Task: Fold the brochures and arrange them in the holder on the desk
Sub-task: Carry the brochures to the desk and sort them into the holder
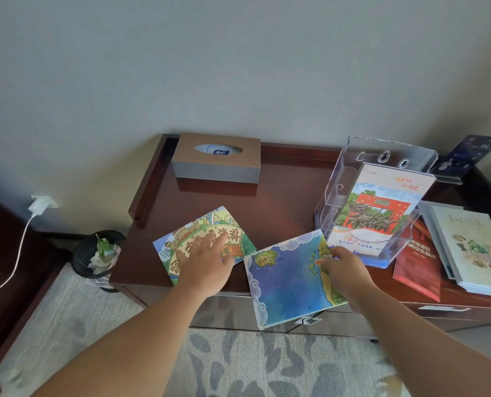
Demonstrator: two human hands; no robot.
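Note:
A green and yellow illustrated brochure (pixel 192 233) lies flat on the dark wooden desk (pixel 284 196). My left hand (pixel 207 262) rests on it with fingers spread straight. My right hand (pixel 347 270) pinches the right edge of a blue sea-map brochure (pixel 290 279), which juts out past the desk's front edge. Behind it stands the clear acrylic holder (pixel 353 167), with one red-gate brochure (pixel 381 204) upright in its front pocket.
A tissue box (pixel 215 164) sits at the back of the desk. A red booklet (pixel 416 267) and a stack of pale books (pixel 473 247) lie right of the holder, a dark sign (pixel 464 156) behind. A black waste bin (pixel 98 256) stands on the floor at left.

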